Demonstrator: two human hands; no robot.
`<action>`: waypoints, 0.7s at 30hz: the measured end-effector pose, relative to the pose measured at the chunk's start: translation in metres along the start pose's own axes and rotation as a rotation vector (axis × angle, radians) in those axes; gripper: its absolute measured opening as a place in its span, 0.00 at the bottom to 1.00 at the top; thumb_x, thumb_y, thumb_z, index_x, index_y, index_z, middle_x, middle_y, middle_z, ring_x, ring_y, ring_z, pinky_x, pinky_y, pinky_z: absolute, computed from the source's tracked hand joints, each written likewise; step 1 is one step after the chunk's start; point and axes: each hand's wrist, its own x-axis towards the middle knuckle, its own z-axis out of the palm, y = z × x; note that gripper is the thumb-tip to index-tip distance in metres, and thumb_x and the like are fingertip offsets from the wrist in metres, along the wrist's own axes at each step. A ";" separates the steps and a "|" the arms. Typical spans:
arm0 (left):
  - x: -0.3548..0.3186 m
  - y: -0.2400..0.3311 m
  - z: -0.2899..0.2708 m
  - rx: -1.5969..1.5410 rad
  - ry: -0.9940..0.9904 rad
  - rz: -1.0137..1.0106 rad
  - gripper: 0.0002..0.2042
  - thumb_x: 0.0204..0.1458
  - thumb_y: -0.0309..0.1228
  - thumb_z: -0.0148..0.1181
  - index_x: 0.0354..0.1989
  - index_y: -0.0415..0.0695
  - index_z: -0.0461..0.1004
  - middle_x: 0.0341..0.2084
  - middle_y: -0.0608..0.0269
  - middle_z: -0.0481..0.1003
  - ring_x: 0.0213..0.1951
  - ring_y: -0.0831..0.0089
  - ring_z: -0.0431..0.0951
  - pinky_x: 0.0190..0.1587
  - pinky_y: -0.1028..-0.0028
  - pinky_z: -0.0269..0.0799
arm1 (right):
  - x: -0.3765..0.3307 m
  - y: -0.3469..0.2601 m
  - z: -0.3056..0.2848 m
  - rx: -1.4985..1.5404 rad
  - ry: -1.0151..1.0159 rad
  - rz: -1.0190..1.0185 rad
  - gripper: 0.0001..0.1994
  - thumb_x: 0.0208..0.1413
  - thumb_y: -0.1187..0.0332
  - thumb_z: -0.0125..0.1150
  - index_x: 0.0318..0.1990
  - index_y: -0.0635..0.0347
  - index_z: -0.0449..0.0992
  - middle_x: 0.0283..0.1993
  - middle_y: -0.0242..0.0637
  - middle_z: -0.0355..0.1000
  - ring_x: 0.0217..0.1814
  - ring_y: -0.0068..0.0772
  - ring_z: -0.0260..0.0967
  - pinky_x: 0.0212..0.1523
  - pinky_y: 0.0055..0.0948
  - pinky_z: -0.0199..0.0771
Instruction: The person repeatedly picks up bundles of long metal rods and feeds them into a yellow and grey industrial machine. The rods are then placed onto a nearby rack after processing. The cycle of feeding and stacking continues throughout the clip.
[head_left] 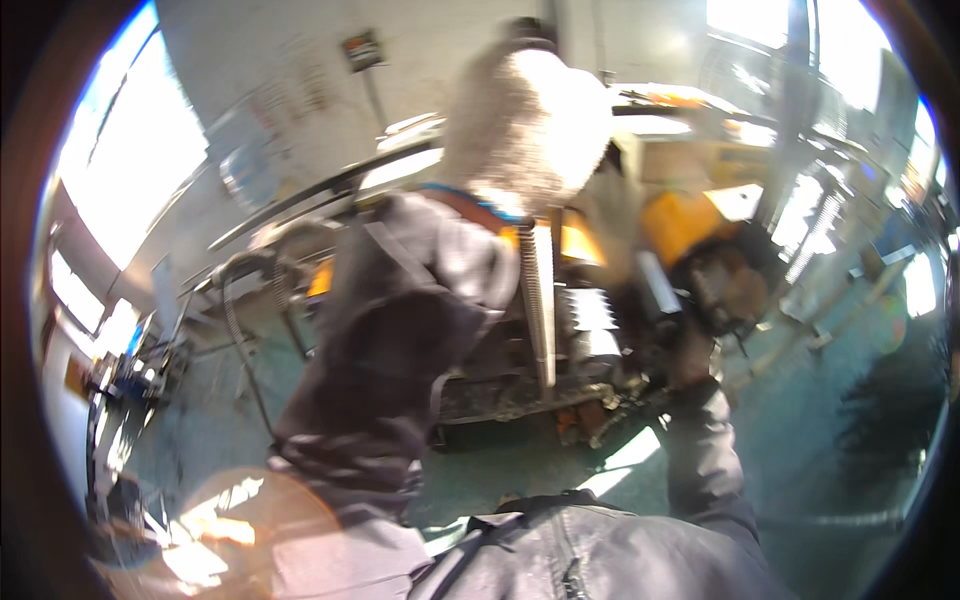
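Machinery with a threaded vertical rod fills the middle of the frame, blurred, with yellow-orange parts at its upper right. Just right of centre, the right hand presses against the machine's dark lower parts; whether it grips anything cannot be told. Raised to the upper centre, the left hand wears a pale knit glove, fingers curled, its hold unclear. Dark jacket sleeves cross the lower frame above a green floor.

two hands (gloved), one machine
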 end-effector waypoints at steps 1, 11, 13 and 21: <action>-0.001 -0.001 -0.006 0.042 -0.084 0.026 0.04 0.54 0.31 0.65 0.33 0.47 0.83 0.26 0.57 0.81 0.32 0.56 0.82 0.39 0.60 0.80 | 0.000 -0.013 0.002 0.053 0.095 -0.062 0.20 0.69 0.68 0.64 0.66 0.58 0.80 0.55 0.41 0.81 0.54 0.38 0.80 0.54 0.39 0.83; -0.005 -0.009 -0.016 -0.001 -0.263 -0.114 0.12 0.60 0.24 0.62 0.50 0.39 0.86 0.39 0.48 0.86 0.36 0.52 0.84 0.43 0.59 0.81 | 0.005 -0.020 0.012 0.426 0.200 0.006 0.16 0.69 0.73 0.63 0.61 0.58 0.85 0.56 0.42 0.81 0.56 0.39 0.77 0.56 0.38 0.79; -0.006 -0.010 -0.018 0.041 -0.252 -0.034 0.12 0.61 0.24 0.62 0.50 0.40 0.86 0.39 0.49 0.87 0.36 0.53 0.84 0.43 0.59 0.81 | 0.005 -0.022 0.008 0.389 0.162 0.068 0.17 0.69 0.76 0.60 0.62 0.58 0.85 0.57 0.44 0.81 0.57 0.39 0.79 0.57 0.38 0.80; -0.013 -0.014 -0.014 -0.049 -0.247 -0.124 0.11 0.62 0.24 0.62 0.50 0.39 0.85 0.38 0.53 0.88 0.36 0.55 0.86 0.44 0.61 0.82 | 0.004 -0.045 0.000 0.762 0.177 0.270 0.10 0.69 0.64 0.70 0.49 0.58 0.88 0.34 0.28 0.78 0.27 0.20 0.70 0.28 0.30 0.68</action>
